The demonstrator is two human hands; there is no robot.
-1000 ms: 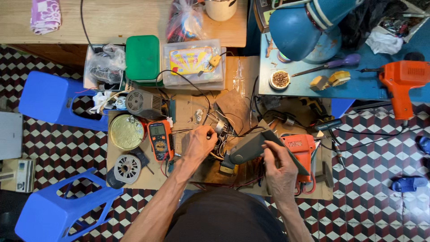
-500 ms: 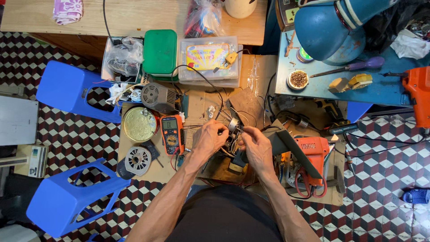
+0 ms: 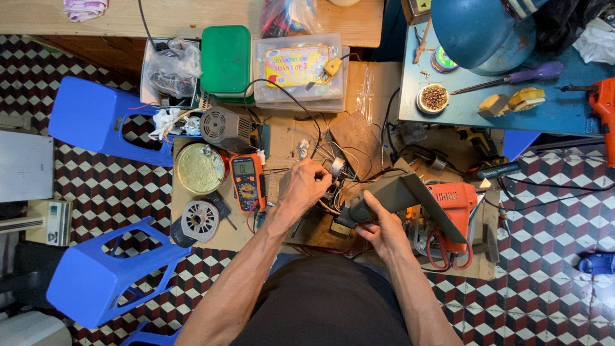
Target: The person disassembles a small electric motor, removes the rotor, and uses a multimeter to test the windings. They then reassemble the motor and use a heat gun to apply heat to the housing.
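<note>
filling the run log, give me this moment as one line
left hand: pinching wires on workbench | right hand: gripping grey soldering gun | beside: multimeter, orange drill

The grey tool [image 3: 391, 195] in the right hand [image 3: 382, 229] looks like matt moulded plastic, and the stools [image 3: 96, 118] are smooth, slightly glossy blue plastic. The worktable [image 3: 378, 80] is bare, scuffed wood with a dull finish. Near its left edge, a round tin [image 3: 200, 168] shows worn, faintly shiny metal.

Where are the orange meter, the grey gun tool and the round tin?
orange meter [image 3: 247, 182], head view, on its dial.
grey gun tool [image 3: 391, 195], head view, on its body.
round tin [image 3: 200, 168], head view, on its lid.
</note>
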